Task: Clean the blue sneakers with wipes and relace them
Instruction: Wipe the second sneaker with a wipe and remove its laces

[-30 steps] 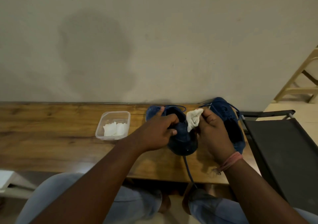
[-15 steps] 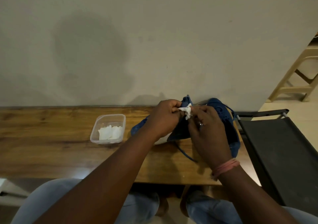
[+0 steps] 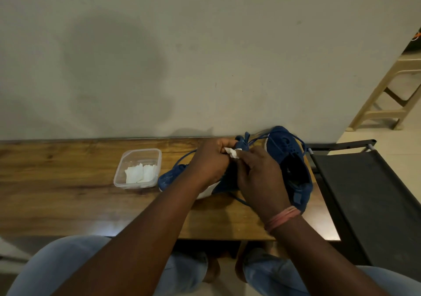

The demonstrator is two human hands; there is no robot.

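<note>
A clear tub (image 3: 137, 168) with folded wipes (image 3: 140, 173) sits on the desk (image 3: 57, 182), a little left of the middle and near the far edge. Just right of it lies the near sneaker (image 3: 169, 178), tipped over, its toe pointing left toward the tub and its long axis running roughly along the far edge, rising rightward into the hands. The left hand (image 3: 210, 162) comes over its middle, fingers curled together on the upper by the tongue, so this hand steadies the shoe. A crumpled wipe (image 3: 232, 153) shows between the two hands, touching the shoe's top. The right hand (image 3: 259, 177) pinches that wipe, fingers clamped on it; it is the nearer hand to the spot to be rubbed, which lies just ahead of the fingertips, toward the wall. Loose laces (image 3: 259, 137) trail from the shoe. The second sneaker (image 3: 291, 166) stands by the desk's right edge, opening up, its long axis running from the far edge toward the near one, toe by the wall
</note>
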